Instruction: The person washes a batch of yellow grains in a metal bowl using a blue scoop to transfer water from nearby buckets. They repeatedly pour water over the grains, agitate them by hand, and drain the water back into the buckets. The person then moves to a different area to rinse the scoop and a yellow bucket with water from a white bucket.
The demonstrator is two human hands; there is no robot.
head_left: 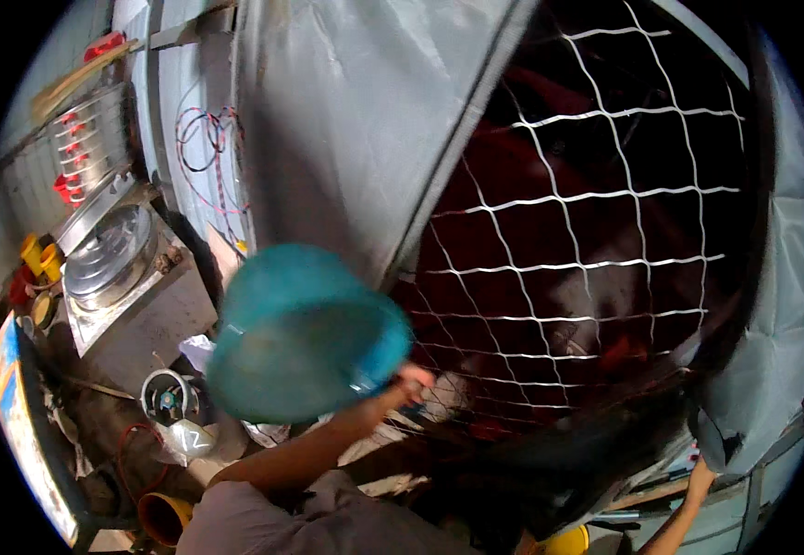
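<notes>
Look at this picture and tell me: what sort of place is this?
Probably a cramped street-food or workshop stall: metal steamer pots on a steel counter, a wire mesh screen, a teal plastic bowl in the left hand.

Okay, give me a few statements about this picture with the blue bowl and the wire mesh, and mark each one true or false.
1. The left hand holds a teal plastic bowl by its rim. True.
2. The bowl is bright red. False: it is teal blue.
3. A white wire mesh covers the dark opening behind the bowl. True.
4. The right hand also grips the bowl. False: it is far off at the lower right, by the grey sheet.
5. A round metal steamer sits at the left. True.
</notes>
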